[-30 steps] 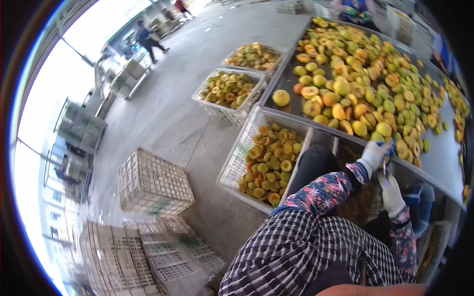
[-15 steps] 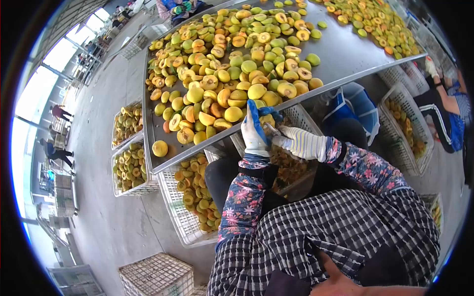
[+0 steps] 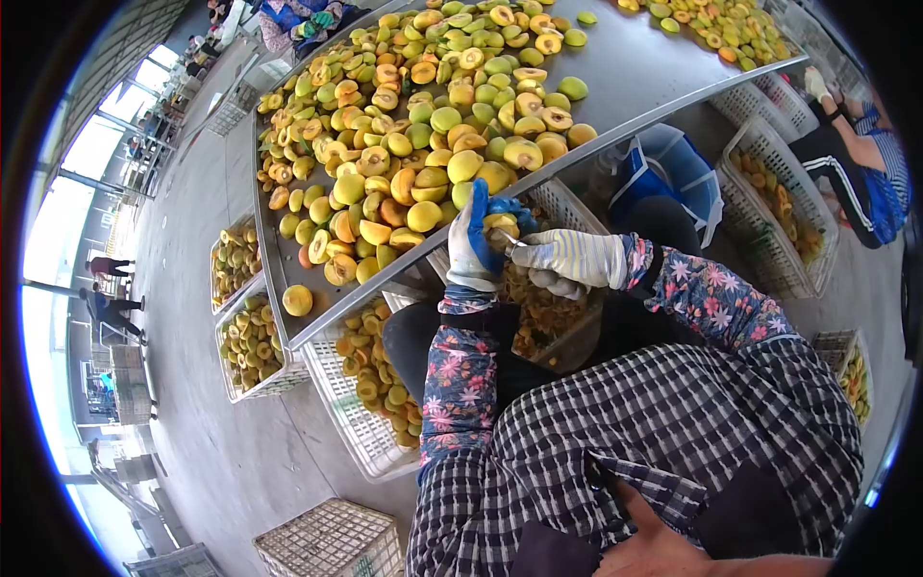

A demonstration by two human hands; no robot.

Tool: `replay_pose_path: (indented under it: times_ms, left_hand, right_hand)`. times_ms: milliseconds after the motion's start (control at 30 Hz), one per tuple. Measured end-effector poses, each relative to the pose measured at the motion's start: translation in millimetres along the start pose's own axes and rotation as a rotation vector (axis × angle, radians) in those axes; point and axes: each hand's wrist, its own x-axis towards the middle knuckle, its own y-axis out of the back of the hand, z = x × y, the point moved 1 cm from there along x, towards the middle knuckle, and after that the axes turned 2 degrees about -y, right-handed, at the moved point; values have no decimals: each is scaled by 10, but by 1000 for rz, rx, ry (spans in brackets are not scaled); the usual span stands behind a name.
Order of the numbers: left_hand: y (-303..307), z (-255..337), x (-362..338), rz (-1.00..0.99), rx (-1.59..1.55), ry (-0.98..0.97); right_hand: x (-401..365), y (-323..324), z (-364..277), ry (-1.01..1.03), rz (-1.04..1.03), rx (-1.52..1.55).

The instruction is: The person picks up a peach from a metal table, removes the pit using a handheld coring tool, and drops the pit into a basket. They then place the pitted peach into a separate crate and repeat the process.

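Below the left hand (image 3: 474, 242) — a crate (image 3: 569, 210) (fruit halves (image 3: 538, 310) inside).

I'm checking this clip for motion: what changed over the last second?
Mostly the head turned: the view swung from the floor crates to the fruit table. The left hand and right hand barely moved against each other. Unchanged: the left hand holds a fruit at the table edge, and the right hand keeps a metal tool on it.

a grey concrete floor (image 3: 216, 452) with white lattice crates (image 3: 332, 539), daylight glaring through tall windows (image 3: 60, 226) beyond.
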Motion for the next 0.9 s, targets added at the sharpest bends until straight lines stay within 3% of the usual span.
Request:
replay_pose_path:
  times_ms: [33,133,233,333,367,500,567,667,700,733,800,867,900]
  left_hand:
    - [68,-55,50,-78,-110,36]
    - [20,-47,25,-61,-123,67]
    - [-119,20,-58,14,-63,21]
    - [15,-80,100,68,159,-49]
    - [4,-119,101,1,258,-227]
    - [51,-187,158,71,291,-82]
    - [152,-108,148,108,91,-4]
    - [124,8,85,156,-70,32]
    - [98,65,32,145,-133,48]
    - [87,120,-19,135,-196,62]
    - [312,231,-18,73,-299,11]
    - [436,514,-253,78,-169,-207]
    - [455,548,-307,86,-165,-223]
  right_hand:
    - [-15,15,4,-28,-16,35]
    - [-19,73,30,-71,-140,176]
    - [-15,45,59,-57,-82,168]
    - [41,103,133,-21,-36,133]
    - [12,99,139,5,-6,100]
    - [-158,58,161,50,56,-13]
    - [-247,93,164,42,35,-38]
    - [-334,151,171,175,206,-232]
    - [-277,259,184,172,277,-380]
    - [-189,381,270,296,348,-627]
    - [33,528,388,560,487,-1126]
    - [131,608,443,590,511,-1215]
    - [205,650,494,602,495,-1220]
